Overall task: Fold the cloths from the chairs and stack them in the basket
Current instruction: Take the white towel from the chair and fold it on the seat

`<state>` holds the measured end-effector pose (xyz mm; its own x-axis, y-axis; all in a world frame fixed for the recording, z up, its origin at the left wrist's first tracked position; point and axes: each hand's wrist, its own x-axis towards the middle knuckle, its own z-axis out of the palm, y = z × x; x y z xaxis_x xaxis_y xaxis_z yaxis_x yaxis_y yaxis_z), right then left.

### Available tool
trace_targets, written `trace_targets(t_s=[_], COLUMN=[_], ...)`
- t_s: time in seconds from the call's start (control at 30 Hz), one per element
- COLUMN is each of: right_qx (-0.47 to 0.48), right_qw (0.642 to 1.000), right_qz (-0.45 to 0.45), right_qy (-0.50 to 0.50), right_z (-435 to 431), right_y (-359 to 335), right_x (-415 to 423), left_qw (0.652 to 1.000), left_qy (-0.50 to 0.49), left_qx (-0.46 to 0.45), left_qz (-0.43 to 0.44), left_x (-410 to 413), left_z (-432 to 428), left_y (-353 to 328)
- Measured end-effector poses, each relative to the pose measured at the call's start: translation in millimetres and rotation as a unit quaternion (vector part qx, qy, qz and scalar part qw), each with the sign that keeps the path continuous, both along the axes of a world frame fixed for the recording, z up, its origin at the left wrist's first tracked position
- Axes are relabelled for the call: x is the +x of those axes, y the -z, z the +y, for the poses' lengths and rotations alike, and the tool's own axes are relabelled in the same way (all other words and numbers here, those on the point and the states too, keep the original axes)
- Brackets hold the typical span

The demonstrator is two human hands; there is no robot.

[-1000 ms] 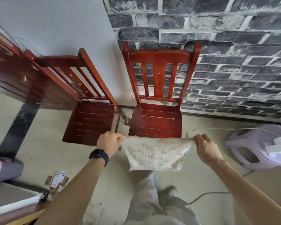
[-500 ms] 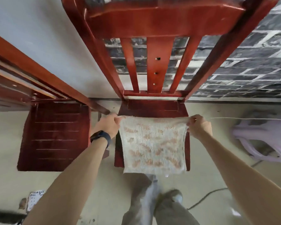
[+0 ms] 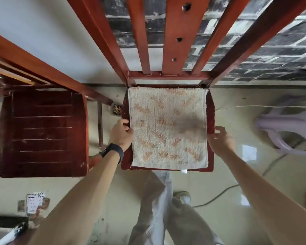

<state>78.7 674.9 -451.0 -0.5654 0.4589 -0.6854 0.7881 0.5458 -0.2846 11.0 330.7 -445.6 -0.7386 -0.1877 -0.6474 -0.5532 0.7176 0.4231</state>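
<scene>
Left hand [image 3: 121,134] perhaps on flat cloth [image 3: 168,127]

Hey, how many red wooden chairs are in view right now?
2. One red wooden chair stands straight ahead, a white and orange terry cloth spread on its seat; a second red wooden chair stands to its left. Others may be hidden.

The cloth [image 3: 168,128] between the fingers hides most of the chair seat [image 3: 211,110], and it cannot be told whether the left hand's fingers [image 3: 125,123] pinch its edge or merely touch it. Beyond the fingers, the chair back [image 3: 175,41] runs off the top edge. Out past the right hand's fingers [image 3: 219,129], a lilac plastic thing [image 3: 281,131] is smeared, cut off by the right edge and too blurred to name.
</scene>
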Motion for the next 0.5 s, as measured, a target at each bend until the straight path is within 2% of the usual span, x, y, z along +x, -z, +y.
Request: trace_targets(t_s=[0.1, 0.2, 0.37, 0.5], right_qx=[0.023, 0.021, 0.017, 0.008], right_qw=[0.997, 0.996, 0.999, 0.997], right_qz=[-0.074, -0.084, -0.041, -0.013], right_qy=[0.023, 0.026, 0.025, 0.069], right_z=[-12, -20, -22, -22], right_y=[12, 25, 38, 36], right_x=[66, 105, 116, 119], left_qw=[0.996, 0.994, 0.995, 0.992], left_qy=[-0.031, -0.012, -0.063, -0.119], left_qx=[-0.035, -0.045, -0.049, -0.033], left_qz=[-0.072, -0.099, -0.056, -0.027], left_x=[76, 128, 145, 143], left_z=[-5, -4, -1, -3], left_y=[8, 18, 31, 28])
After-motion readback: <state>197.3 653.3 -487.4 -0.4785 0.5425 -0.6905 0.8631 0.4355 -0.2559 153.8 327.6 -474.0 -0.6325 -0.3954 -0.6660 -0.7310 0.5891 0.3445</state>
